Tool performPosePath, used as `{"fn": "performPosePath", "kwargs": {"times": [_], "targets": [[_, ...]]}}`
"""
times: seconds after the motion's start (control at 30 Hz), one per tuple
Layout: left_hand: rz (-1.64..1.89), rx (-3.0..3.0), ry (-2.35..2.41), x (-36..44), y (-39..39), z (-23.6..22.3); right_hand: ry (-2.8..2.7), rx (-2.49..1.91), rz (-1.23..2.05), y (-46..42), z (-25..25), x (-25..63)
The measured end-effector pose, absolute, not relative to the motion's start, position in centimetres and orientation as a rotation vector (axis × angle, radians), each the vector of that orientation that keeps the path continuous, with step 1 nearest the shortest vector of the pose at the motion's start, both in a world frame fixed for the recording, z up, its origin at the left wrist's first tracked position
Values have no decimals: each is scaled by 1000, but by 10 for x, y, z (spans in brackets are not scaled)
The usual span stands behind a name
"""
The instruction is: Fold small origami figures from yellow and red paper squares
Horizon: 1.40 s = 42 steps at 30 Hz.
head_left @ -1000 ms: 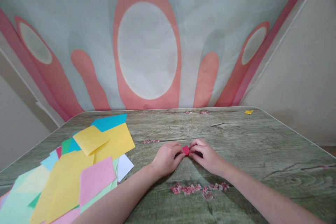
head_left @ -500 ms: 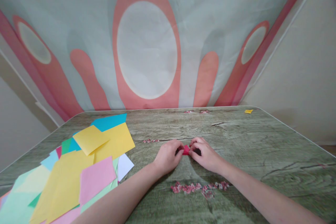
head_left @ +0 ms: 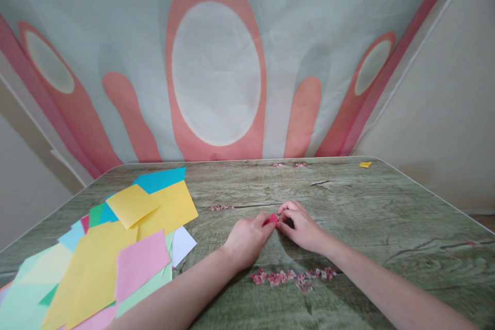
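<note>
A small red piece of folded paper (head_left: 273, 219) is between my two hands, near the middle of the table. My left hand (head_left: 249, 237) pinches its left side, with thumb and fingers closed and covering part of it. On the right edge, the fingertips of my right hand (head_left: 299, 224) are curled close together in a pinch against the paper. Much of the red piece is hidden by the fingers, so its exact shape is hard to make out.
A spread pile of coloured paper sheets, with a yellow sheet (head_left: 96, 263) and a pink square (head_left: 142, 264) on top, covers the table's left side. A small yellow paper piece (head_left: 365, 164) lies at the far right. The wood-patterned table (head_left: 367, 216) meets a printed curtain (head_left: 216, 72) behind.
My left hand has turned over the red paper, its thumb and fingers now closer together. Less of the red piece shows. My right hand has barely moved.
</note>
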<state>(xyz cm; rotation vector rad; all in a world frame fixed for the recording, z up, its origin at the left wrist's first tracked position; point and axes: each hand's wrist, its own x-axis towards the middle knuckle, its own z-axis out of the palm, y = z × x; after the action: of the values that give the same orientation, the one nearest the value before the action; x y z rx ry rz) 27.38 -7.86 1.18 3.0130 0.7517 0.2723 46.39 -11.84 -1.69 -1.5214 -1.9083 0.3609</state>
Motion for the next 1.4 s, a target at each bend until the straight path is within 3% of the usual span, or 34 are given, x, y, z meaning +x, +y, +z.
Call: {"fn": "performPosePath", "kwargs": {"times": [0.67, 1.4], "targets": [[160, 3093, 542, 273, -81, 8, -1846, -1457, 450, -114, -17, 477], [247, 3018, 824, 279, -78, 13, -1983, -1426, 445, -125, -12, 474]]}}
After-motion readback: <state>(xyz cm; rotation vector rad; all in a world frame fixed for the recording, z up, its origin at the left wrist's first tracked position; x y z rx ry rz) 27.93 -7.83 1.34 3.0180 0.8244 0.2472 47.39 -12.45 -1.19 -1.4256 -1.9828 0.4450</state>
